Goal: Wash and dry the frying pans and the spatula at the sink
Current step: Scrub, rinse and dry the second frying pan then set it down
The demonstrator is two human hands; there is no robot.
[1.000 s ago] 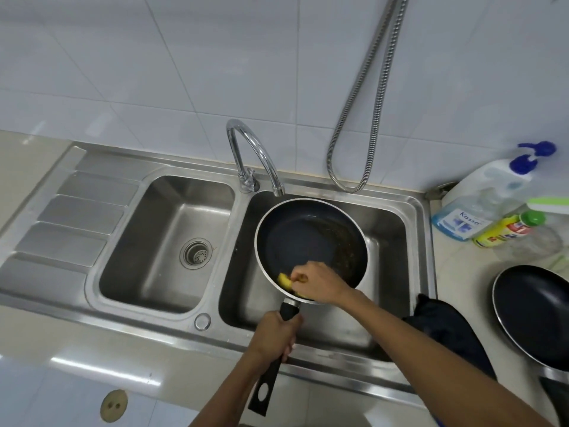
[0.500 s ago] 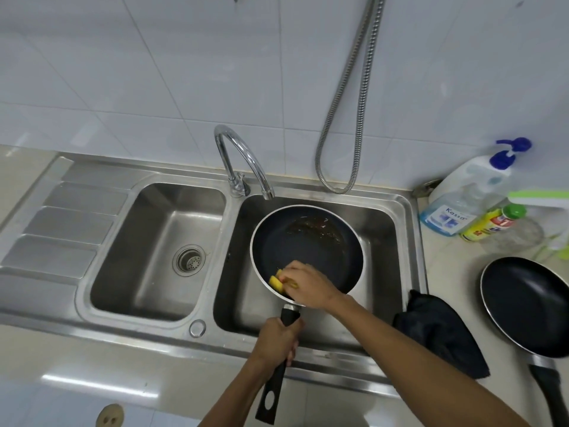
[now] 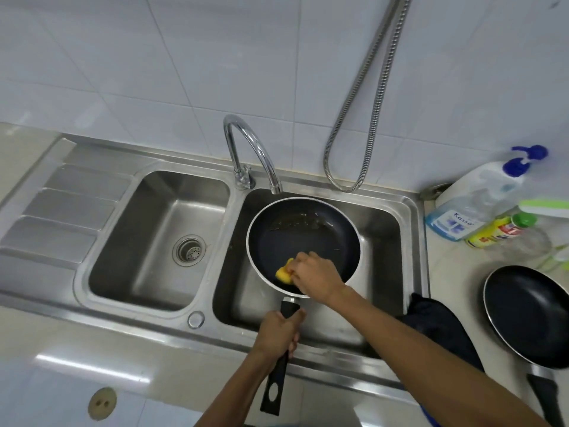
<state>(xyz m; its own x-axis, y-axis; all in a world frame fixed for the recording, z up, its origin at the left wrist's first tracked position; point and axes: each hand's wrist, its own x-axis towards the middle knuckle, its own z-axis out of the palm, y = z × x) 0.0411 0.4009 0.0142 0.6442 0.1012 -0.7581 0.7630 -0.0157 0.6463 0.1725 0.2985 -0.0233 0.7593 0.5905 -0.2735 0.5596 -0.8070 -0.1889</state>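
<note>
A dark frying pan with a silver rim hangs over the right sink basin, brown residue on its far side. My left hand grips its black handle. My right hand holds a yellow sponge against the pan's near inner surface. A second dark frying pan lies on the counter at the right, its handle pointing toward me. No spatula is visible.
A chrome tap arcs over the pan's far rim. The left basin with its drain and a ribbed drainboard lie to the left. A dark cloth sits beside the sink; soap bottles stand at the back right. A metal hose hangs on the tiled wall.
My right hand and the sponge have shifted along the pan's near inner edge, first left, then slightly back right. The brown residue now sits at the far side. My left hand keeps its grip.
</note>
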